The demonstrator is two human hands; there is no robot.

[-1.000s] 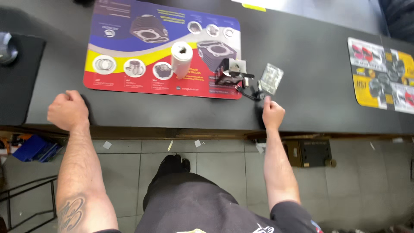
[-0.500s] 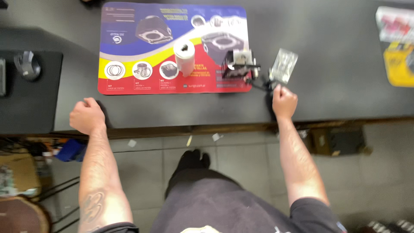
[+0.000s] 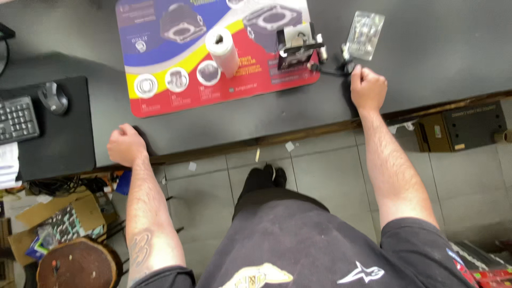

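Note:
My right hand (image 3: 367, 88) rests curled on the dark table, its fingers touching a small black part (image 3: 333, 69) beside a metal and black mechanical assembly (image 3: 300, 47). A clear plastic bag of small parts (image 3: 365, 35) lies just beyond that hand. My left hand (image 3: 126, 145) is a closed fist at the near table edge (image 3: 224, 146), holding nothing. A white paper roll (image 3: 223, 50) stands on a colourful printed mat (image 3: 176, 80) between the two hands.
A black pad (image 3: 58, 138) at the left carries a mouse (image 3: 53, 97) and a keyboard (image 3: 17, 118). Under the table sit a dark box (image 3: 464, 125), cardboard (image 3: 58, 218) and a round wooden stool (image 3: 79, 265). My legs stand on grey floor tiles.
The camera view has shifted, so the table now sits higher and tilted in the frame. Both hands stay at the same spots on the table.

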